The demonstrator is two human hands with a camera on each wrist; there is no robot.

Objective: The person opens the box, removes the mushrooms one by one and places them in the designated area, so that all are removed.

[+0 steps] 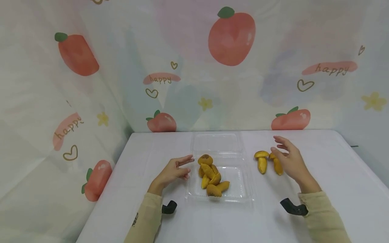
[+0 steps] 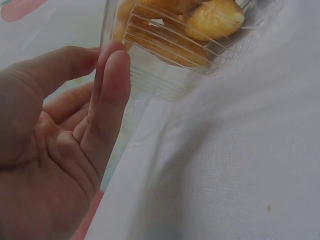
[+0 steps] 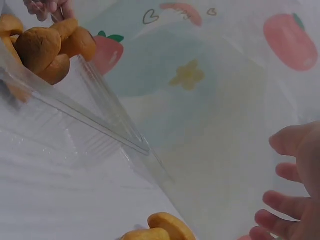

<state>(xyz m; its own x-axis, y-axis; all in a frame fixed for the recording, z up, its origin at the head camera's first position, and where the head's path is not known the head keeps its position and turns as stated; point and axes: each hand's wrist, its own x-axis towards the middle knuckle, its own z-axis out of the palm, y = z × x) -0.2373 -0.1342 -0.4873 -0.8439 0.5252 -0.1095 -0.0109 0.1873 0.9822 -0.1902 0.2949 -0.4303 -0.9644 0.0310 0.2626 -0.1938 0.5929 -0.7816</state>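
Observation:
A clear plastic clamshell box (image 1: 237, 189) lies with its lid (image 1: 217, 142) folded back. Several yellow-brown mushrooms (image 1: 208, 170) are heaped in the left part of its base. At the box's left rim, my left hand (image 1: 173, 170) pinches the edge between thumb and fingers, seen close in the left wrist view. To the right of the box, two yellow mushrooms lie on the table: one mushroom (image 1: 262, 162) in full view, the other mushroom (image 1: 277, 166) partly covered by my right hand (image 1: 291, 162). That hand hovers over it with fingers spread and loosely bent, holding nothing.
A white cloth covers the table (image 1: 334, 168). Behind it and on the left hang fabric walls printed with fruit (image 1: 232, 38), hearts and the word happy. Black curved pieces (image 1: 293, 207) stick out at both sleeve cuffs.

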